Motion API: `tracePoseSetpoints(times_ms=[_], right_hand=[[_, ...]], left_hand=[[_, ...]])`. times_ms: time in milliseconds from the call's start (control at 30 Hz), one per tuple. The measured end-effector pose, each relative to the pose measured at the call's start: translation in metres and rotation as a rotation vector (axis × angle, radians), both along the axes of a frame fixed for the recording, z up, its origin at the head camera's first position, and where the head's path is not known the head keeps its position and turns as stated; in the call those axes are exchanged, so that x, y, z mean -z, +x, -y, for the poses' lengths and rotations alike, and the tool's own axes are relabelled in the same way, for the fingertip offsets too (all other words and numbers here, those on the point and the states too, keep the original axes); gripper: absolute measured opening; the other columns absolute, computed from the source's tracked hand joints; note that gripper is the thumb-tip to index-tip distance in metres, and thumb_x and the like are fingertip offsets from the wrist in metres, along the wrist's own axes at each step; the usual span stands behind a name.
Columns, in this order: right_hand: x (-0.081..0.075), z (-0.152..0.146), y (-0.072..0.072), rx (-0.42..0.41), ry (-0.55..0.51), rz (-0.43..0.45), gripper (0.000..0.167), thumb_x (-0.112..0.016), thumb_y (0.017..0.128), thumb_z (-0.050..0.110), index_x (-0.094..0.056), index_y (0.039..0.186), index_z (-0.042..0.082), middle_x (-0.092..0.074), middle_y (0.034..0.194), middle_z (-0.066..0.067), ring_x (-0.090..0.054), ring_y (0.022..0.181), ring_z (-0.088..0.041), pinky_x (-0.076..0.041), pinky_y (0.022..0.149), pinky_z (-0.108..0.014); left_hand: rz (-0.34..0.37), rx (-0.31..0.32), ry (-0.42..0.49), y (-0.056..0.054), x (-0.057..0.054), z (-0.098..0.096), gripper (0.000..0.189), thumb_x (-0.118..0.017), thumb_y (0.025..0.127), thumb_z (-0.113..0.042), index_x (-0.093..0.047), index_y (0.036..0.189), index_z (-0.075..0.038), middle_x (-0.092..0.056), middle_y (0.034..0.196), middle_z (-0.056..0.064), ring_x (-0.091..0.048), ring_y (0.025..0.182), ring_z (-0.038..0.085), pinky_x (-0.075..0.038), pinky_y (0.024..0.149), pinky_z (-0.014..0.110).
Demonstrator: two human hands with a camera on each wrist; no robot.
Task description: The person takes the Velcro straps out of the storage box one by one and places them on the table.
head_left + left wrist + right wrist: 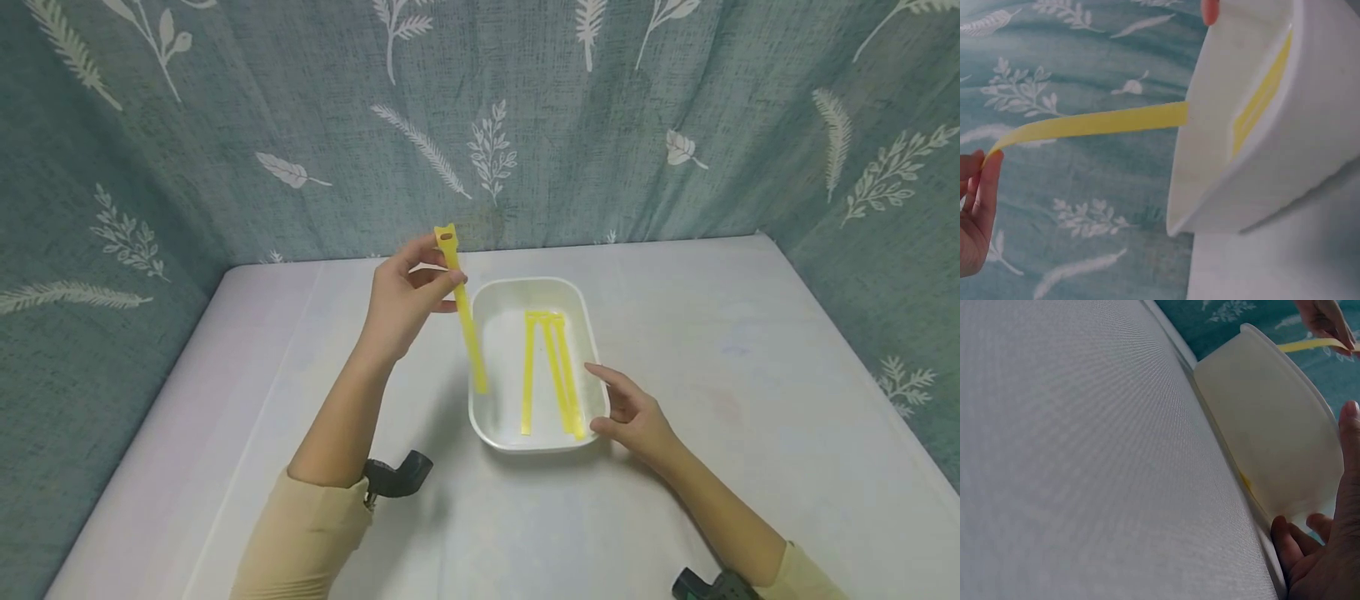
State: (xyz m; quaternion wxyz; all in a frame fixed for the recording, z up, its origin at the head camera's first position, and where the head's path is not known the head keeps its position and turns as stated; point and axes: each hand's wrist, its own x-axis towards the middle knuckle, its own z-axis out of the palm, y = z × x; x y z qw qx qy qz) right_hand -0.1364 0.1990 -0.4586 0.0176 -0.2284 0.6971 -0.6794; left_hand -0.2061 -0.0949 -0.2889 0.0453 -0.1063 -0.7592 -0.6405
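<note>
A yellow hook-and-loop cable tie, its slotted head uppermost, is pinched between the thumb and fingers of my left hand. Its tail hangs over the left side of a white plastic tray. In the left wrist view the tie bends near the fingers and stretches toward the tray rim. Several more yellow ties lie lengthwise on the tray floor, heads at the far end. My right hand holds the tray's right side near the front corner; in the right wrist view its fingertips meet the outer wall.
The tray stands on a table covered with a white cloth. A teal curtain with white leaf prints hangs behind and along both sides. Black wrist devices are strapped to both forearms.
</note>
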Motion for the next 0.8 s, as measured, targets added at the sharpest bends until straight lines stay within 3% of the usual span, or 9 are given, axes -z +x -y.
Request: tracePoseSetpoints(times_ms=[267,567,800], right_hand=[[-0.001,0.0,-0.001,0.006,0.002,0.005,0.065,-0.07,0.082,-0.001,-0.04,0.139,-0.002,-0.041,0.131,-0.04,-0.061,0.107,-0.014,-0.056,0.076,-0.026],[-0.002,0.0,0.0,0.0,0.019,0.012,0.066,-0.07,0.082,0.002,-0.039,0.14,-0.002,-0.039,0.134,-0.038,-0.06,0.108,-0.012,-0.056,0.075,-0.024],[-0.001,0.0,0.001,0.026,0.06,0.028,0.067,-0.071,0.082,0.003,-0.039,0.141,0.001,-0.038,0.139,-0.032,-0.059,0.111,-0.011,-0.055,0.078,-0.024]], left_hand=[[-0.071,-0.022,-0.045,0.007,0.002,0.018,0.06,-0.067,0.084,0.0,-0.049,0.138,-0.018,-0.052,0.099,0.005,-0.064,0.085,0.013,-0.058,0.062,0.033],[-0.068,-0.049,-0.074,0.012,0.012,0.043,0.07,-0.066,0.086,-0.004,-0.037,0.146,-0.027,-0.048,0.102,0.002,-0.062,0.085,0.009,-0.058,0.063,0.029],[-0.062,-0.048,-0.107,0.012,0.019,0.061,0.071,-0.066,0.087,-0.005,-0.035,0.147,-0.025,-0.046,0.103,0.002,-0.062,0.085,0.006,-0.058,0.063,0.027]])
